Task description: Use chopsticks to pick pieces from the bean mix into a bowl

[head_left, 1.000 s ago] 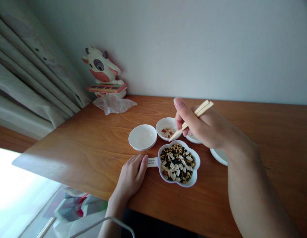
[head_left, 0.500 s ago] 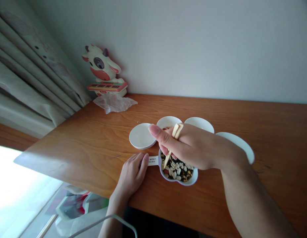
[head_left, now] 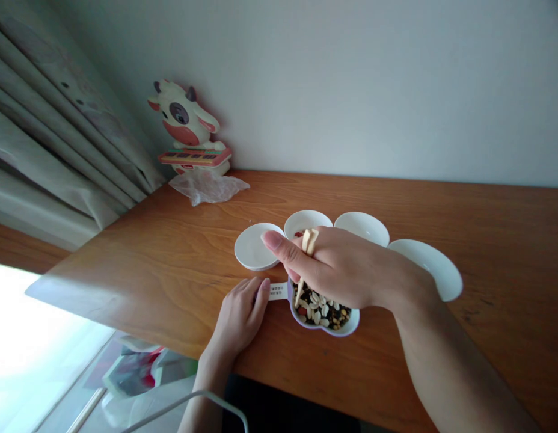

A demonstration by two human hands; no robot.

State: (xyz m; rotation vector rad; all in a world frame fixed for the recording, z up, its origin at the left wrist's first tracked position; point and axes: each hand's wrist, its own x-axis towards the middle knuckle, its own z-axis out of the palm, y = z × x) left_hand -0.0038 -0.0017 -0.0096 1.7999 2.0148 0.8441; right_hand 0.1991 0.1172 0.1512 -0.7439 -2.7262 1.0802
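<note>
R hand [head_left: 346,270] is closed round 1 pair of chopsticks [head_left: 306,258], fingers clamped on the sticks w/ the index finger stretched out toward the left. The tips dip into the flower-shaped bowl [head_left: 326,316], at its left side. That bowl sits on the table [head_left: 171,252] near the front edge, right under the R hand, and holds a mix [head_left: 321,310] of dark beans, pale peanuts, small yellow bits and at least 1 red piece; exact nos. too small to count.

L hand [head_left: 238,319] lies flat on the table just left of the bowl, fingers together, holding nothing; fingertips touch the white label [head_left: 278,291] that sticks out from the bowl's left side.

Behind the bowl, 4 small white dishes in an arc: 1st dish [head_left: 254,248] at far left looks bare; 2nd dish [head_left: 308,219] is partly hidden by the R hand, w/ a bit of red showing inside; 3rd dish [head_left: 362,227] and 4th dish [head_left: 426,267] lie to the right, the 4th partly behind the R wrist. Dishes sit just beside each other, whether touching, can't tell.

At the back left corner: 1 cow toy [head_left: 184,126] w/ a pink keyboard, by the wall, and 1 crumpled clear plastic bag [head_left: 207,186] in front of it. Curtain [head_left: 58,132] hangs at left.
</note>
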